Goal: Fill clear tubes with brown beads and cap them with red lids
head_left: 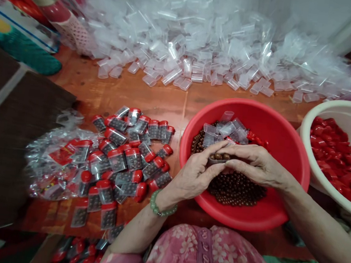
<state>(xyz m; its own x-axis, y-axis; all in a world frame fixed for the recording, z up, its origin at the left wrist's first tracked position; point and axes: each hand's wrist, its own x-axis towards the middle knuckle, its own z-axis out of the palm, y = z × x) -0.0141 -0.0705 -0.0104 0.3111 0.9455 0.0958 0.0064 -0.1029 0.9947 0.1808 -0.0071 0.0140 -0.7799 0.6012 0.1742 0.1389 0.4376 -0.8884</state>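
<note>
Over a red basin (238, 221) my two hands meet around a small clear plastic container (218, 161) with brown balls showing at its open end. My left hand (194, 173), with a green bead bracelet on its wrist, grips the container from the left. My right hand (255, 163) closes on its other side, fingertips touching it. Below them lies a heap of dark brown balls (235, 190) in the basin. Several clear empty sleeves (227, 128) and some red caps (258, 139) rest on the balls behind my hands.
To the left, many filled containers with red caps (118, 159) lie on the wooden surface (163, 101), beside a clear plastic bag (43, 159). A large pile of clear sleeves (200, 46) spreads along the back. At right stands a white tub (307, 133) holding red caps (341, 161).
</note>
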